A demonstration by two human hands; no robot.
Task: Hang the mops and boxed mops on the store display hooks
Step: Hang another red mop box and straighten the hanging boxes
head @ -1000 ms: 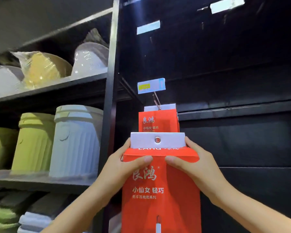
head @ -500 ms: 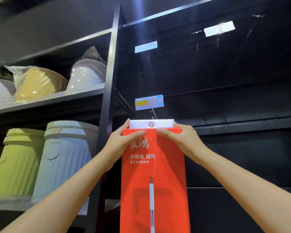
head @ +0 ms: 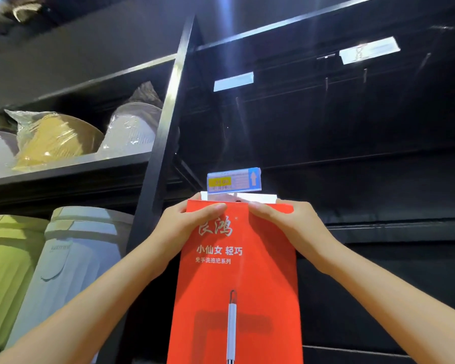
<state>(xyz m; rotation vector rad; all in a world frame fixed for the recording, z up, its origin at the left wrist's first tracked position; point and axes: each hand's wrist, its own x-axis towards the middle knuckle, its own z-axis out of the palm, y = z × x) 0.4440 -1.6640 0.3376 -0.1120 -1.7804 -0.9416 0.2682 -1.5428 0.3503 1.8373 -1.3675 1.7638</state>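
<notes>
red boxed mop [head: 237,279] upright between both hands. left hand [head: 184,229] and right hand [head: 286,227] pinch its top corners, thumbs in front. white hang tab [head: 258,197] sits behind the blue price tag [head: 233,180]; hook itself hidden, possibly threaded.

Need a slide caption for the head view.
Left hand and right hand grip the red mop box near its top, white tab partly behind the price tag.
</notes>
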